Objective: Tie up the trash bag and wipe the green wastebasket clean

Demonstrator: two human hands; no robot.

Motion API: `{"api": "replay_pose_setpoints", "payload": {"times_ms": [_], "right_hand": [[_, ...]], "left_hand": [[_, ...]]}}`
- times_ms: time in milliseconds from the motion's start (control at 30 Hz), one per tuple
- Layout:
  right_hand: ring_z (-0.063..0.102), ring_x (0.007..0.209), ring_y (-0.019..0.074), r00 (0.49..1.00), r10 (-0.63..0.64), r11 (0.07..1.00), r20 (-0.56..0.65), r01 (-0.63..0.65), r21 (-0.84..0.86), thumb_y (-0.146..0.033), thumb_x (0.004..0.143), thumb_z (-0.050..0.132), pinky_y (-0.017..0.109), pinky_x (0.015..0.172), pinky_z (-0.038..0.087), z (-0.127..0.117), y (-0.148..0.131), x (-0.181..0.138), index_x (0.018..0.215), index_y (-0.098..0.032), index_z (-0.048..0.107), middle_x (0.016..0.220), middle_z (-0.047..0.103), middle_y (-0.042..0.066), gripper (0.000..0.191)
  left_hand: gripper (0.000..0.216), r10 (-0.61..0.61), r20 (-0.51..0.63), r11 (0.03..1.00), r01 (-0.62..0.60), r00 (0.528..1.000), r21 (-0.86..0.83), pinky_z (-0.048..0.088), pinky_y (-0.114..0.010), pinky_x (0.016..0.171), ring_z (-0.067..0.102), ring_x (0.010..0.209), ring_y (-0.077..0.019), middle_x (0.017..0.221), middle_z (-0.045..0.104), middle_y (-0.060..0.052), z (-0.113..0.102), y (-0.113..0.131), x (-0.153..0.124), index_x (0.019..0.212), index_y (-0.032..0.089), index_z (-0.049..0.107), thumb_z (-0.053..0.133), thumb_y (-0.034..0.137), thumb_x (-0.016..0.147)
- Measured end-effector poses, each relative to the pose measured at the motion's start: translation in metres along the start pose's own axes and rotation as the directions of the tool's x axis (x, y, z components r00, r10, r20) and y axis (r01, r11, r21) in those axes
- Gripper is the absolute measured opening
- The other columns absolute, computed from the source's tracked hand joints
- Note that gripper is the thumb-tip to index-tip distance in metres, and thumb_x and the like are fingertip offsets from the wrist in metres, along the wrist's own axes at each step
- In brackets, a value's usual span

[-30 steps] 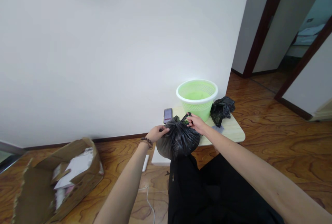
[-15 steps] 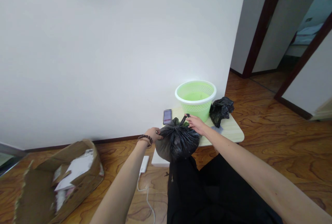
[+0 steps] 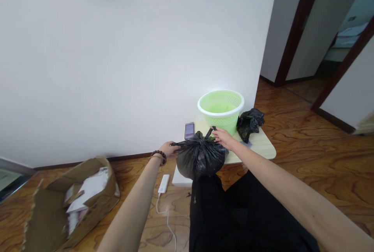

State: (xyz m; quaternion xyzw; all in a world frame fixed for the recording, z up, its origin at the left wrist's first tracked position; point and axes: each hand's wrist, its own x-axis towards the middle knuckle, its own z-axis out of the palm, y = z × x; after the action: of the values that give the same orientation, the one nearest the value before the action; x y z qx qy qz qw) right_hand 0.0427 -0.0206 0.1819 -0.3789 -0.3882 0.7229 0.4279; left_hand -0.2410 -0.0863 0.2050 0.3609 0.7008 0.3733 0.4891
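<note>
A full black plastic bag (image 3: 201, 159), gathered at its top, sits at the near edge of a pale wooden table (image 3: 264, 147), against my knees. My left hand (image 3: 169, 149), with a beaded bracelet at the wrist, is closed on a stretched handle at the bag's left side. On the other side my right hand (image 3: 222, 136) pinches a second twisted handle, whose end sticks up past the fingers. Just behind the bag stands a light green basket (image 3: 222, 121) with a white rim. A phone (image 3: 189, 130) lies on the table behind the bag's left part.
Right of the basket lies a crumpled black plastic bag (image 3: 250, 122). An open cardboard box (image 3: 96, 201) with papers stands on the floor at left. A white power strip (image 3: 164, 184) with a cord lies beside a white box (image 3: 180, 178). The wall rises behind the table.
My left hand has moved left and slightly up, drawing its handle out taut from the bag. My right hand keeps its pinch and has shifted only slightly.
</note>
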Motion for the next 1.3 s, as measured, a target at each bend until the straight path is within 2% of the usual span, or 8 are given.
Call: {"api": "replay_pose_setpoints", "payload": {"times_ms": [133,233,467,600,867,967,1100,1300], "right_hand": [[0.027,0.039,0.0035,1.000,0.005,1.000,0.014,-0.005,0.001,-0.017,0.069,0.058,0.016,0.042,0.029,0.001,-0.001,-0.002,0.110,-0.021,0.058,0.051,0.032,-0.010,0.041],[0.027,0.040,0.0033,1.000,-0.002,1.000,0.025,0.002,0.005,-0.018,0.069,0.059,0.016,0.043,0.030,0.002,0.000,-0.002,0.110,-0.021,0.058,0.051,0.032,-0.010,0.041],[0.026,0.040,0.0034,1.000,0.000,1.000,0.024,0.000,-0.003,-0.018,0.070,0.058,0.016,0.046,0.033,0.004,0.002,-0.001,0.110,-0.020,0.057,0.051,0.032,-0.010,0.041],[0.027,0.040,0.0038,1.000,0.018,1.000,0.006,-0.018,0.010,-0.017,0.070,0.057,0.016,0.046,0.033,0.005,0.000,-0.004,0.110,-0.021,0.057,0.049,0.032,-0.010,0.041],[0.021,0.038,0.0041,0.998,0.044,0.988,0.034,-0.048,0.144,-0.017,0.072,0.056,0.017,0.047,0.034,0.005,0.000,-0.002,0.101,-0.019,0.057,0.047,0.026,-0.012,0.029],[0.019,0.038,0.0041,0.996,0.051,0.973,0.069,-0.065,0.222,-0.019,0.075,0.056,0.018,0.051,0.037,0.007,-0.004,-0.001,0.095,-0.018,0.058,0.045,0.021,-0.013,0.020],[0.018,0.036,0.0054,0.997,0.072,0.934,-0.004,-0.066,0.350,-0.012,0.078,0.049,0.021,0.057,0.042,-0.007,-0.009,0.000,0.092,-0.017,0.057,0.042,0.017,-0.013,0.017],[0.017,0.035,0.0062,0.967,0.205,0.893,-0.151,-0.122,0.434,-0.004,0.081,0.038,0.022,0.053,0.041,-0.046,-0.006,0.000,0.093,-0.013,0.055,0.038,0.017,-0.012,0.024]], "left_hand": [[0.017,0.085,0.050,0.938,-0.063,0.995,-0.342,0.053,-0.032,0.072,0.066,0.075,-0.0195,0.081,0.068,-0.011,0.003,0.008,-0.005,0.074,0.013,0.058,0.065,0.004,0.061],[0.011,0.091,0.056,0.870,-0.052,0.994,-0.490,0.053,-0.034,0.073,0.065,0.074,-0.0197,0.079,0.067,-0.013,0.005,0.013,-0.008,0.077,0.009,0.059,0.057,0.004,0.068],[0.010,0.083,0.071,0.838,-0.031,0.994,-0.545,0.049,-0.026,0.051,0.056,0.050,-0.0117,0.055,0.055,0.000,0.016,0.017,-0.013,0.070,0.012,0.055,0.061,0.019,0.074],[0.015,0.187,0.136,0.764,-0.057,0.973,-0.642,0.052,-0.029,0.063,0.056,0.057,-0.0110,0.060,0.055,0.000,0.024,0.022,-0.019,0.067,0.014,0.054,0.059,0.023,0.077],[0.018,0.362,0.100,0.579,-0.139,0.927,-0.804,0.047,-0.036,0.084,0.058,0.074,-0.0137,0.067,0.053,-0.001,0.032,0.028,-0.032,0.069,0.018,0.051,0.054,0.030,0.081],[0.018,0.363,0.104,0.604,-0.149,0.926,-0.783,0.048,-0.030,0.072,0.051,0.057,-0.0091,0.059,0.045,0.003,0.031,0.026,-0.029,0.070,0.018,0.050,0.051,0.031,0.083],[0.021,0.287,0.082,0.670,-0.139,0.954,-0.729,0.037,-0.022,0.048,0.028,0.038,-0.0048,0.045,0.026,0.008,0.015,0.012,-0.017,0.066,0.016,0.050,0.047,0.026,0.085],[0.021,0.213,0.035,0.714,-0.131,0.977,-0.688,0.036,-0.022,0.045,0.026,0.035,-0.0046,0.042,0.025,0.008,-0.016,-0.033,-0.009,0.063,0.014,0.051,0.047,0.018,0.083]]}}
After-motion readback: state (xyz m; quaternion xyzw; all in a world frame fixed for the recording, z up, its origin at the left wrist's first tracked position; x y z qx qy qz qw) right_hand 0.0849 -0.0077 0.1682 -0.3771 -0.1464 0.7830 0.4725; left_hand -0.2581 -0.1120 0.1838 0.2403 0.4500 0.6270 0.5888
